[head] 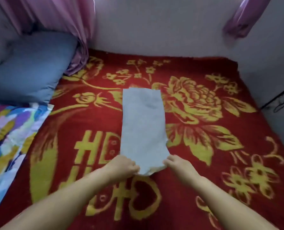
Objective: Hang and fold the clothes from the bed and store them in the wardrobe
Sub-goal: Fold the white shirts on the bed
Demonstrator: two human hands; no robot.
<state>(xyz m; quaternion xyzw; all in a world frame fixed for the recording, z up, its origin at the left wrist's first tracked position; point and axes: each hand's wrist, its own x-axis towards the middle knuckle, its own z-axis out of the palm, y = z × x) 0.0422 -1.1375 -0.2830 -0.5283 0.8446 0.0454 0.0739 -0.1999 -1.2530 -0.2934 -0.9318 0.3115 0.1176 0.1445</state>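
The left hand [123, 165] pinches the near left corner of a pale grey garment [142, 127], its fingers curled onto the cloth edge. The right hand [176, 163] does the same at the near right corner, so each grip is closed on the fabric. Blur hides whether the thumbs sit above or below the cloth.

The garment is folded into a long narrow strip lying flat on the red and gold floral blanket [204, 155] that covers the bed, running away from the person toward the wall. Its far end is square; its near end bunches slightly between the two hands.

Bare blanket lies on both sides of the strip. To the left, well apart, are a blue pillow [30, 67] and a multicoloured quilt [8, 135]. A pink curtain [68, 30] hangs at the far left corner of the bed.
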